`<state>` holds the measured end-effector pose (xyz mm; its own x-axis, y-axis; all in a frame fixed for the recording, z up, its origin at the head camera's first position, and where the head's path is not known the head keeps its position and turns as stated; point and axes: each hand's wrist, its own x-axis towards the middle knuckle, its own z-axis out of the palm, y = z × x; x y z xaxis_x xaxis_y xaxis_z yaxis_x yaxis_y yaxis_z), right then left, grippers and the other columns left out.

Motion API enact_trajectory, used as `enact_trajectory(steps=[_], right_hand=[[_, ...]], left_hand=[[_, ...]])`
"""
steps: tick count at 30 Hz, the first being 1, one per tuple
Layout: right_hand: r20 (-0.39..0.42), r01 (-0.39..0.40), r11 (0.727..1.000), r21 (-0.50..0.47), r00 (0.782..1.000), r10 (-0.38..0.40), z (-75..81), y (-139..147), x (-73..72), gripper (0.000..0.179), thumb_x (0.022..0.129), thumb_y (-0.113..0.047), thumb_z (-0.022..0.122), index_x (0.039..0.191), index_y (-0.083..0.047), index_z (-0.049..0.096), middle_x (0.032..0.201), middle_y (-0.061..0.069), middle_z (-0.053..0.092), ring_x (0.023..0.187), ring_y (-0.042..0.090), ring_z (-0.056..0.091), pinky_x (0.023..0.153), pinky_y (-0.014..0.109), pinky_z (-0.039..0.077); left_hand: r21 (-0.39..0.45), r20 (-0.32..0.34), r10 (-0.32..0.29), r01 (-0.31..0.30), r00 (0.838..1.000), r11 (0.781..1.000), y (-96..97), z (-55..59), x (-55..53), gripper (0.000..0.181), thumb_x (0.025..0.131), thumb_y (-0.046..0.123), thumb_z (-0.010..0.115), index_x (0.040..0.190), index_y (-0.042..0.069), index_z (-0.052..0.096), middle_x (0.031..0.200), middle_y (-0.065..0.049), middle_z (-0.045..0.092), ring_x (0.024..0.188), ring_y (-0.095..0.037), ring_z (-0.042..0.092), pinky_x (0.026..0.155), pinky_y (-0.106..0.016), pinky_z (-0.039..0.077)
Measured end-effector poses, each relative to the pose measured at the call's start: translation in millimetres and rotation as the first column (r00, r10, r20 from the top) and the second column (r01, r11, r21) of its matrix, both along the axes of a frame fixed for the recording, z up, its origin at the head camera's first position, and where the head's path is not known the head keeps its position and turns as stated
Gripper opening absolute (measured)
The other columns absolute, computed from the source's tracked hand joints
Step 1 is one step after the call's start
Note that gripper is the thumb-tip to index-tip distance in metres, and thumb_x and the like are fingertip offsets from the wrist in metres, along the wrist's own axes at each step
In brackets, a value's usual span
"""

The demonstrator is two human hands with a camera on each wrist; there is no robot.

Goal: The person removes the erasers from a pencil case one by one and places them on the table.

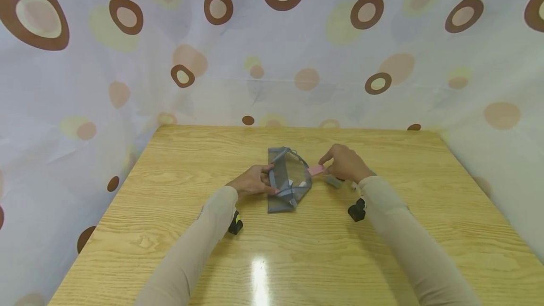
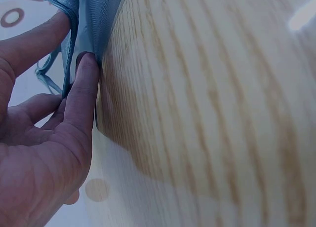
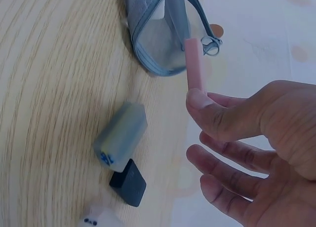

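The grip of the right hand (image 1: 345, 162) was clamped on a slim pink block (image 3: 195, 64), thumb and forefinger pinching one end while the other fingers hung loosely bent, apart from it. The block's free end pointed at the open mouth of a blue-grey mesh pouch (image 1: 280, 204), just beside its zipped edge; whether the two touched could not be told. The grip of the left hand (image 1: 252, 181) was closed on the pouch at its opposite side, an edge caught between thumb and fingers. Something white (image 1: 302, 184) showed inside the pouch, and a small loop (image 3: 212, 47) hung from the edge of its mouth.

Below the right hand, on the wooden desk (image 1: 314, 259), lay a translucent grey-green block (image 3: 121, 135) with a blue mark at one end. A black block (image 3: 128, 182) was right up against that end, and near it sat a white object (image 3: 100, 217) with tiny dark marks, partly out of view. Pale sleeves (image 1: 418, 244) covered both arms, with a dark device (image 1: 357, 211) at each wrist. Behind the desk hung a white sheet (image 1: 229, 103) patterned with brown, peach and yellow rounds.
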<state>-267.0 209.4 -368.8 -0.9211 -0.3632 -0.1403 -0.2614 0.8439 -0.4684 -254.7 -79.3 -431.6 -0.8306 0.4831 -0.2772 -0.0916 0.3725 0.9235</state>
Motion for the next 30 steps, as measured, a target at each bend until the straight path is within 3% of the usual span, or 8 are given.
enact_trajectory(steps=[6, 11, 13, 20, 23, 28, 30], right_hand=[[-0.024, -0.003, 1.000, 0.005, 1.000, 0.003, 2.7, 13, 3.4, 0.025, 0.089, -0.001, 0.074, 0.114, 0.001, 0.076, 0.133, 0.028, 0.061, 0.050, 0.011, 0.034, 0.050, 0.026, 0.036], [-0.024, 0.016, 1.000, 0.006, 1.000, -0.016, 3.8, 24, 5.7, 0.025, 0.089, -0.001, 0.074, 0.114, 0.002, 0.076, 0.136, 0.032, 0.057, 0.053, 0.015, 0.046, 0.053, 0.027, 0.041], [-0.030, 0.019, 1.000, 0.011, 0.999, -0.018, 4.5, 29, 6.7, 0.025, 0.089, -0.003, 0.076, 0.113, 0.001, 0.076, 0.135, 0.031, 0.058, 0.066, 0.022, 0.058, 0.059, 0.030, 0.045], [-0.041, 0.015, 1.000, 0.025, 0.999, -0.014, 6.4, 47, 9.8, 0.023, 0.089, -0.006, 0.078, 0.111, 0.000, 0.077, 0.130, 0.029, 0.062, 0.100, 0.042, 0.061, 0.076, 0.046, 0.052], [-0.054, 0.008, 1.000, 0.027, 0.999, -0.006, 6.5, 55, 11.3, 0.022, 0.088, -0.005, 0.077, 0.109, 0.000, 0.078, 0.127, 0.028, 0.064, 0.119, 0.049, 0.056, 0.084, 0.053, 0.053], [-0.040, 0.009, 1.000, 0.012, 0.999, -0.008, 6.6, 71, 14.6, 0.021, 0.088, 0.000, 0.074, 0.108, 0.002, 0.078, 0.127, 0.031, 0.063, 0.099, 0.040, 0.060, 0.069, 0.038, 0.050], [-0.025, 0.018, 1.000, 0.003, 1.000, -0.018, 6.3, 77, 15.6, 0.022, 0.087, 0.002, 0.071, 0.108, 0.003, 0.077, 0.128, 0.033, 0.061, 0.080, 0.031, 0.055, 0.062, 0.033, 0.044]], left_hand=[[0.005, 0.006, -0.004, 0.004, 1.000, 1.000, 1.0, -0.1, 0.1, 0.092, 0.085, -0.003, 0.079, 0.159, -0.001, 0.023, 0.146, -0.020, 0.045, 0.115, -0.031, 0.066, 0.098, -0.035, 0.054], [0.009, 0.004, -0.007, 0.007, 1.000, 1.000, 1.3, -0.4, -0.3, 0.092, 0.086, -0.004, 0.078, 0.159, -0.002, 0.023, 0.146, -0.021, 0.045, 0.115, -0.032, 0.066, 0.098, -0.036, 0.054], [0.010, -0.001, -0.009, 0.009, 1.000, 1.000, 1.3, -0.7, -0.4, 0.091, 0.086, -0.004, 0.078, 0.158, -0.003, 0.023, 0.146, -0.021, 0.044, 0.115, -0.032, 0.066, 0.097, -0.036, 0.055], [0.021, 0.011, -0.014, 0.014, 1.000, 1.000, 0.2, 0.0, -0.3, 0.092, 0.086, -0.004, 0.078, 0.159, -0.003, 0.022, 0.147, -0.022, 0.043, 0.117, -0.033, 0.065, 0.098, -0.036, 0.054], [0.033, 0.014, -0.013, 0.012, 1.000, 0.999, -0.2, 0.1, 0.1, 0.091, 0.086, -0.005, 0.077, 0.159, -0.003, 0.022, 0.148, -0.022, 0.043, 0.118, -0.034, 0.064, 0.099, -0.037, 0.054], [0.039, 0.015, -0.016, 0.016, 1.000, 0.999, -0.5, -1.2, 0.5, 0.091, 0.087, -0.004, 0.077, 0.159, -0.002, 0.022, 0.149, -0.023, 0.042, 0.119, -0.034, 0.064, 0.099, -0.037, 0.054], [0.041, 0.013, -0.022, 0.021, 1.000, 0.999, -0.3, -1.6, 0.6, 0.091, 0.087, -0.004, 0.077, 0.159, -0.003, 0.021, 0.149, -0.023, 0.042, 0.119, -0.034, 0.064, 0.099, -0.036, 0.054]])
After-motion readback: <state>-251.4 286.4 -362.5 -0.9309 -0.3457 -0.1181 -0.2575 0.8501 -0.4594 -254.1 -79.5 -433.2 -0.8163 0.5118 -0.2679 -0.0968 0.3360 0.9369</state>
